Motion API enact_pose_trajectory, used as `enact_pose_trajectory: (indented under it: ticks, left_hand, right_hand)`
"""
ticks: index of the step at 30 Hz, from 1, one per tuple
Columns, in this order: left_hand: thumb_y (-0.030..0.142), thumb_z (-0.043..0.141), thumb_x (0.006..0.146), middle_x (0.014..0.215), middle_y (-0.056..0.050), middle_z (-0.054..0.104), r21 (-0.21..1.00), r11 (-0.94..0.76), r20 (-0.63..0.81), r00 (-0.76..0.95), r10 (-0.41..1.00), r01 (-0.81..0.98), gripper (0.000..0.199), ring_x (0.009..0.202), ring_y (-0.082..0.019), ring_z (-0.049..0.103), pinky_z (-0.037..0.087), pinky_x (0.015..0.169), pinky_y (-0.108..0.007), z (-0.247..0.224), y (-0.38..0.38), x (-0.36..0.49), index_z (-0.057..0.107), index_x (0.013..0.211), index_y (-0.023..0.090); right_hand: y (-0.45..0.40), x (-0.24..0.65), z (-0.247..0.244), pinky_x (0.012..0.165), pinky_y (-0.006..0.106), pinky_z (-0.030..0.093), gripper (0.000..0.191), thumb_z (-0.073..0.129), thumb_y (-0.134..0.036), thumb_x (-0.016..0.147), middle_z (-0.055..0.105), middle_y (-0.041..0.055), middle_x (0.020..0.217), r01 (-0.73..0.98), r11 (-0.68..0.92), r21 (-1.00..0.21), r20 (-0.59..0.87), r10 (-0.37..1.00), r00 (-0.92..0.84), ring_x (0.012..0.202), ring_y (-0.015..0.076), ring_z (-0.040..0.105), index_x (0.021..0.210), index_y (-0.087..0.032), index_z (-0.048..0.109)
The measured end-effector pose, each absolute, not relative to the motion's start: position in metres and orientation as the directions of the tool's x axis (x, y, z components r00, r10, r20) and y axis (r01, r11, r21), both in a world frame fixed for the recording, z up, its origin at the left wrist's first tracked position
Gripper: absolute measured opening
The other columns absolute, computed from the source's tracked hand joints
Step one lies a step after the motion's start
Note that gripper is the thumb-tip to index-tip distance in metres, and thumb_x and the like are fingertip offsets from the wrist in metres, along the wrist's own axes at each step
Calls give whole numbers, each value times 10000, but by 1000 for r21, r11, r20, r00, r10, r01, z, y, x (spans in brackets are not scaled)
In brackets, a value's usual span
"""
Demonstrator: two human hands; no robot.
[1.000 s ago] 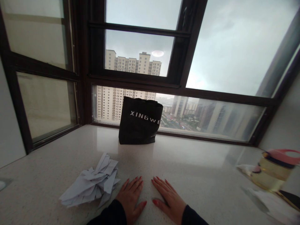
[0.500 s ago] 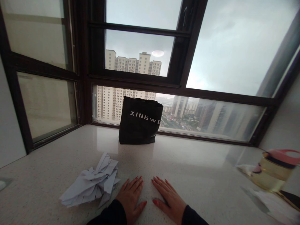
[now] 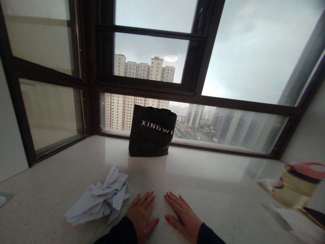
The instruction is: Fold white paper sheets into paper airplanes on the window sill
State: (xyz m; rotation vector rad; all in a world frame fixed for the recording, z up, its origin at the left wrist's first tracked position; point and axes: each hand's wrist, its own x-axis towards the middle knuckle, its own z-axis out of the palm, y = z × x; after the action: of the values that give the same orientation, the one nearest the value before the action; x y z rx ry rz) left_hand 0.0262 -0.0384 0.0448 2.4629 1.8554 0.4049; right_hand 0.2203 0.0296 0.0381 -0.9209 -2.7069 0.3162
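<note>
My left hand [image 3: 142,214] lies flat on the white speckled sill [image 3: 203,183], palm down, with red nails and fingers stretched forward. Just left of it is a loose heap of folded white paper [image 3: 103,198], close to the fingers. My right hand [image 3: 183,216] rests the same way, thumb pointing toward the left one, with bare surface between the two. Neither hand holds anything. Straight ahead, a black bag [image 3: 151,135] with white lettering stands upright near the window.
On the right stands a yellowish bottle [image 3: 296,186] with a pink lid. White crumpled tissue or plastic [image 3: 297,220] and a dark flat object [image 3: 316,215] lie beside it. Dark window frames [image 3: 228,103] border the sill at the back and left.
</note>
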Motion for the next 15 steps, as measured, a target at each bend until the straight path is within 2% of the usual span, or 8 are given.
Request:
enact_pose_trajectory:
  ticks: [15]
  left_hand:
    - [523, 222, 782, 1302, -35, 298, 172, -296, 198, 262, 945, 940, 553, 1175, -206, 246, 188, 958, -406, 41, -37, 26, 348, 1205, 191]
  right_hand:
    - [29, 221, 40, 971, 427, 167, 549, 336, -481, 794, 299, 54, 1295, 557, 781, -283, 181, 614, -768, 1189, 206, 226, 1260, -206, 247]
